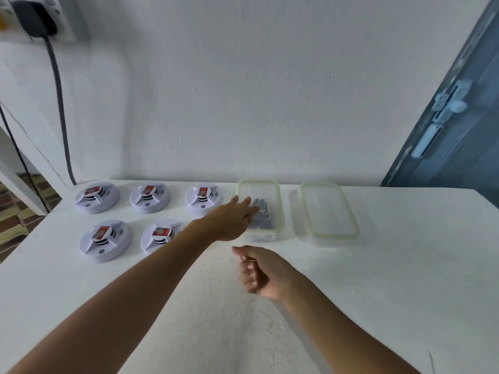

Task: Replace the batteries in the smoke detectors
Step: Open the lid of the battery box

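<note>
Batteries point(261, 211) lengthwise in container point(280, 211), long axis toward wall point(243, 90).

Five smoke detectors point(124, 216) lie left of the container point(279, 209); its lid point(328, 210) lies right.

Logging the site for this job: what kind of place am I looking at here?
Probably a plain indoor room at home, set up as a makeshift workbench: a white table against a bare painted wall, a blue door with a latch, and a wall socket with a plug.
</note>
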`<state>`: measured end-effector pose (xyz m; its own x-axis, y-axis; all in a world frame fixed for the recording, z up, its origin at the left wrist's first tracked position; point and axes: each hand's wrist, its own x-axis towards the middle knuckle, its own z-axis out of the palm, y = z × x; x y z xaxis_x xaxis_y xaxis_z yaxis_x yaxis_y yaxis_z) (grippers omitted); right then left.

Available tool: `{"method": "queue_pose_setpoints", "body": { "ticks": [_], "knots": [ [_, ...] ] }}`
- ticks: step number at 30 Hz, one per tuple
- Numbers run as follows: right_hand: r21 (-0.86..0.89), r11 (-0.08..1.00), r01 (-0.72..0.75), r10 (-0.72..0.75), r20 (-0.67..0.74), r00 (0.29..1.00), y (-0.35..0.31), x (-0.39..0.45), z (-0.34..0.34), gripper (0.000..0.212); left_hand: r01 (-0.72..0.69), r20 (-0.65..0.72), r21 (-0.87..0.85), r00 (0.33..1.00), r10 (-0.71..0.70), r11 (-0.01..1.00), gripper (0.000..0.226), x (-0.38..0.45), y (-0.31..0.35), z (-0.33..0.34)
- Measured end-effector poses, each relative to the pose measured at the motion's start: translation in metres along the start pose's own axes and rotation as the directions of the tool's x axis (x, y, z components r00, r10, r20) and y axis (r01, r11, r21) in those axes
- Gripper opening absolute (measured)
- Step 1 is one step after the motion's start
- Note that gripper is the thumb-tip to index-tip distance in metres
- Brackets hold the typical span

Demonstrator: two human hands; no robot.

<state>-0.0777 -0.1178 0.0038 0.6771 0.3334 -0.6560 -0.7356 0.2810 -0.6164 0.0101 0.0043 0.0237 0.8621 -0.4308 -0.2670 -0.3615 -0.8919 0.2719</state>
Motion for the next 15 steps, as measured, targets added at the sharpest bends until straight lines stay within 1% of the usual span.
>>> {"method": "queue_pose_setpoints", "body": {
  "ticks": [1,2,3,4,5,6,7,8,9,11,13,15],
  "knots": [
    [-0.147,0.989,0.018,-0.017,0.009,1.000,-0.006,-0.007,-0.003,0.035,0.006,-0.013,-0.024,1.000,-0.007,1.000,0.048,0.000,0.000,0.001],
    [-0.275,0.957,0.095,-0.105,-0.024,0.994,-0.017,-0.010,-0.006,0.032,-0.002,-0.037,-0.023,0.999,0.001,1.000,0.052,0.000,0.001,0.002],
    [-0.401,0.889,0.220,-0.274,-0.081,0.958,-0.030,-0.010,-0.007,0.028,-0.021,-0.056,-0.017,0.998,0.020,1.000,0.055,0.001,0.000,0.004],
    [-0.535,0.776,0.336,-0.475,-0.144,0.868,-0.045,-0.006,-0.009,0.022,-0.018,-0.062,-0.056,0.998,0.015,0.998,0.053,0.001,0.000,0.006],
    [-0.666,0.627,0.406,-0.663,-0.182,0.726,-0.061,0.000,-0.011,0.017,-0.013,-0.071,-0.108,0.997,0.005,0.994,0.048,0.001,0.000,0.008],
    [-0.780,0.470,0.413,-0.794,-0.170,0.583,-0.077,0.008,-0.012,0.013,-0.023,-0.100,-0.135,0.995,0.009,0.991,0.046,0.001,-0.001,0.011],
    [-0.865,0.342,0.367,-0.854,-0.122,0.506,-0.090,0.018,-0.015,0.011,-0.025,-0.130,-0.131,0.992,0.008,0.991,0.046,0.000,0.000,0.015],
    [-0.924,0.239,0.300,-0.863,-0.061,0.501,-0.101,0.029,-0.018,0.011,-0.016,-0.159,-0.109,0.987,-0.002,0.994,0.047,-0.003,0.003,0.019],
    [-0.960,0.153,0.234,-0.838,0.000,0.546,-0.109,0.040,-0.023,0.016,-0.008,-0.200,-0.091,0.980,-0.010,0.996,0.049,-0.004,0.005,0.023],
    [-0.990,-0.006,0.142,-0.741,0.099,0.664,-0.122,0.055,-0.027,0.032,-0.012,-0.287,-0.058,0.958,-0.005,0.998,0.052,-0.011,0.011,0.030],
    [-0.983,-0.159,0.096,-0.670,0.179,0.721,-0.129,0.063,-0.024,0.040,-0.057,-0.326,0.022,0.943,0.061,0.998,0.053,-0.018,0.016,0.036],
    [-0.964,-0.256,0.075,-0.601,0.220,0.769,-0.130,0.067,-0.022,0.045,-0.101,-0.322,0.105,0.938,0.130,0.989,0.055,-0.025,0.018,0.047]
  ]
}}
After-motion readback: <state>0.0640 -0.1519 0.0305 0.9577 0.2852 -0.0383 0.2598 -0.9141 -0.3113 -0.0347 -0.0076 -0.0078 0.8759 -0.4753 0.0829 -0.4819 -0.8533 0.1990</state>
